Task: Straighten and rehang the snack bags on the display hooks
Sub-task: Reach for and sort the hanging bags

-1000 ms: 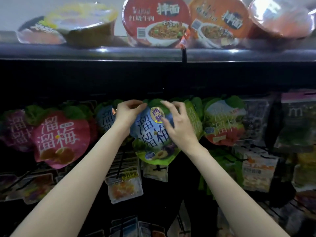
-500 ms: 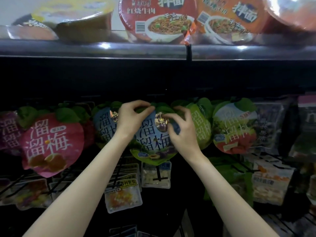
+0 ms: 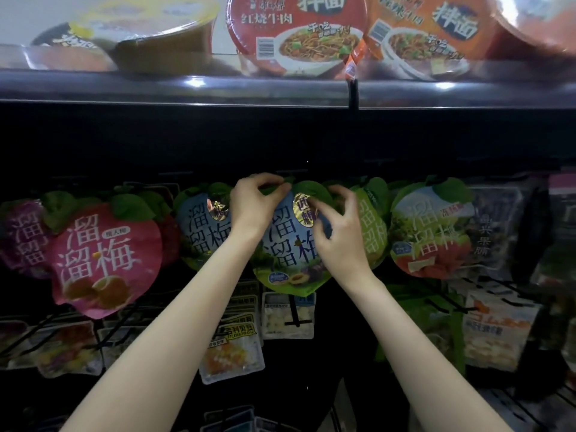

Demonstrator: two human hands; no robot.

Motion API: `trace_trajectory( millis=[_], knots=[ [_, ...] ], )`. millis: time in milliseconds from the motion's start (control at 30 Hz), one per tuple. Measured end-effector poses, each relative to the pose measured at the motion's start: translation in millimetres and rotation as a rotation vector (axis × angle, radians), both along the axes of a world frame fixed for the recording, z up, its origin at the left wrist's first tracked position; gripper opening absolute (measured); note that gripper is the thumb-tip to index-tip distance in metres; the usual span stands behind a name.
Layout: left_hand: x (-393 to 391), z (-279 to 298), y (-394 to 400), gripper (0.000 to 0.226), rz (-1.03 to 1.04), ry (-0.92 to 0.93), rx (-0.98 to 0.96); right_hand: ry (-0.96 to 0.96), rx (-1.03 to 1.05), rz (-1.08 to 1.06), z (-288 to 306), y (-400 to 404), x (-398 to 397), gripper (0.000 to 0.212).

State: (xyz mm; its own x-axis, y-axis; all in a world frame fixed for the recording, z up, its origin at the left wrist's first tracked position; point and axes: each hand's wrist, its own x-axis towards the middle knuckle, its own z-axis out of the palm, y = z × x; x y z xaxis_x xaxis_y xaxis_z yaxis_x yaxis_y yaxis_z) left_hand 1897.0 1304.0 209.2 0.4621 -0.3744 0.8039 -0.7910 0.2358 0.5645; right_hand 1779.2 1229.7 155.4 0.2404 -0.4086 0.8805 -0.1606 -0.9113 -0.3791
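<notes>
Shelving [image 3: 187,88] runs the full width above our grip, its front lip carrying a row of noodle bowls [image 3: 299,35], and under that lip a dark open band leaves us free room over the bag tops. Below it hangs the row of plum-shaped snack bags. Well to the left of our hold sits the big pink bag [image 3: 103,260], tilted, its lower edge drooping over the smaller packets beneath. Just left of our hold, partly behind the left wrist, is a second blue bag [image 3: 199,232]. Just right of it, a green bag [image 3: 371,226] stands edge-on, its edge touching the back of our right hand, and past that a pale bag with red fruit [image 3: 430,232] hangs face-out.

In the middle is the blue bag [image 3: 286,244] we are handling, face toward us, its pointed bottom edge hanging clear above the small clear packets [image 3: 230,353] on the lower hooks. Our left hand [image 3: 255,204] pinches the green leaf top of this bag between thumb and fingertips, right at its upper edge. Our right hand [image 3: 339,232] has curled fingers pinching the bag's upper right edge, beside the gold sticker [image 3: 304,208]. We cannot make out the hook itself in the dark.
</notes>
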Motion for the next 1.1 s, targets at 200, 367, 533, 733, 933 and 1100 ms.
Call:
trace_trajectory(
  millis=[200, 367, 533, 733, 933, 1100],
  knots=[
    [-5, 10, 3, 0.009, -0.269, 0.436, 0.097, 0.084, -0.059, -0.115, -4, 8, 3, 0.038],
    [-5, 14, -5, 0.020, -0.326, 0.839, 0.158, 0.229, -0.102, -0.156, -5, 6, -4, 0.045],
    [-2, 6, -15, 0.025, -0.237, 0.685, 0.087, 0.437, -0.091, -0.207, -3, 6, -5, 0.052],
    [11, -26, 2, 0.029, 0.168, 0.084, 0.058, 0.280, -0.128, -0.260, -15, 16, 3, 0.034],
    [42, -57, 65, 0.029, 0.378, -0.216, 0.007, 0.092, -0.209, -0.056, -24, 39, 27, 0.024],
    [80, -77, 98, 0.041, 0.649, -0.413, 0.349, 0.345, -0.094, 0.125, -32, 54, 61, 0.035]
  ],
)
